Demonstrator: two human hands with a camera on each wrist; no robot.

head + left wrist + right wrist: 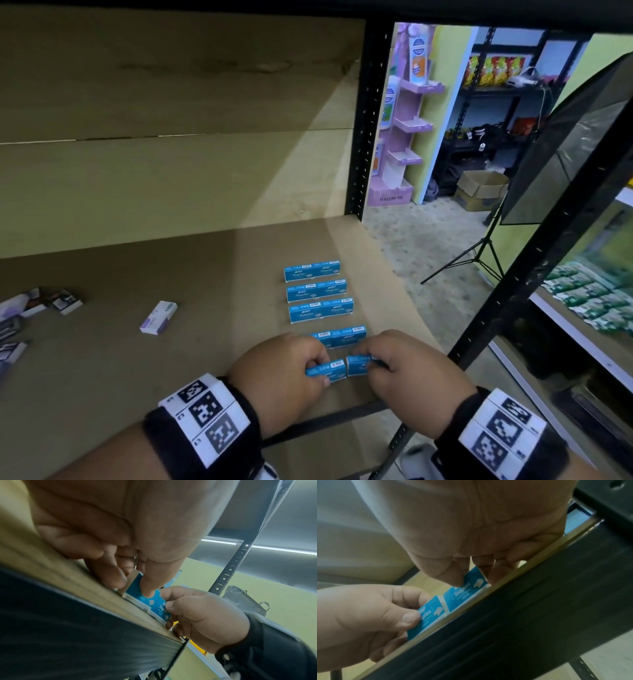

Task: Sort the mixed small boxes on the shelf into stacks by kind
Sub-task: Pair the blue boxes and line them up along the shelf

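where the brown shelf [205,342] meets its front edge, two blue staples boxes stand end to end, nearly touching; left hand [279,373] pinches the left box [326,370] between thumb and curled fingers [109,574], its bottom edge resting on the shelf board; right hand [407,373] pinches the right box [358,365] the same way, thumb on the printed front face, fingers [489,566] behind; both boxes upright on their long narrow side, "staples" legible in the right wrist view; beyond the hands, four rows of matching blue boxes [320,310] lie one behind another, running toward the back wall, the nearest row [342,335] just beside the knuckles; one white and purple box [158,317] lies alone, tilted, well apart to the left; further left, at the frame edge, a loose cluster of dark and white boxes [65,301], kinds not readable; both wrists carry black bands with square printed markers [205,411]; black perforated shelf upright [368,120] at right rear.
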